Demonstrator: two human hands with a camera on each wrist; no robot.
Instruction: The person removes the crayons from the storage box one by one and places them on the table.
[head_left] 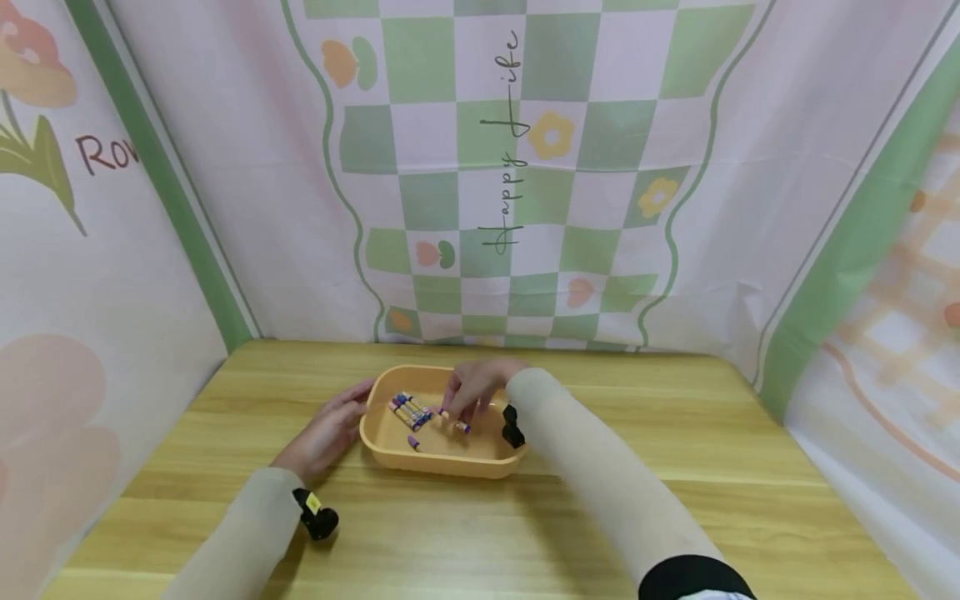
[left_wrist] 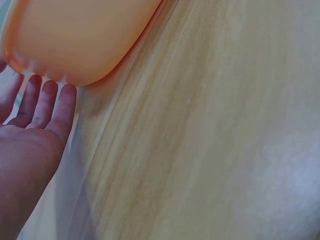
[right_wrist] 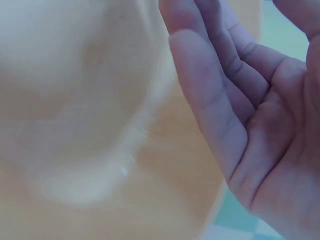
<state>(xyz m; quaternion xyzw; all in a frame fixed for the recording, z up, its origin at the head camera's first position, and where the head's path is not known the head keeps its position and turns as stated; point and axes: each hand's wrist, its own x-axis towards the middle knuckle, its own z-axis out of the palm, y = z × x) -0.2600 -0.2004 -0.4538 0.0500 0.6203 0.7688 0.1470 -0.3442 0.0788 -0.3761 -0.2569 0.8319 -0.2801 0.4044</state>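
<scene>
A yellow-orange plastic tray [head_left: 450,467] sits on the table with several crayons [head_left: 408,412] in it, grouped side by side at its left. One short purple crayon [head_left: 414,442] lies apart from them, nearer the front wall. My left hand [head_left: 330,429] is at the tray's left end, its fingers extended against the outer wall [left_wrist: 75,45]. My right hand [head_left: 476,390] reaches down into the tray and pinches a crayon with purple ends [head_left: 455,423]. In the right wrist view the fingers [right_wrist: 205,95] bend inward, and their tips and the crayon are out of frame.
The wooden table [head_left: 637,500] extends around the tray on all sides. Behind it hangs a checked cloth [head_left: 487,192], with printed cloth at the left and right too. Each wrist wears a small black camera [head_left: 318,518].
</scene>
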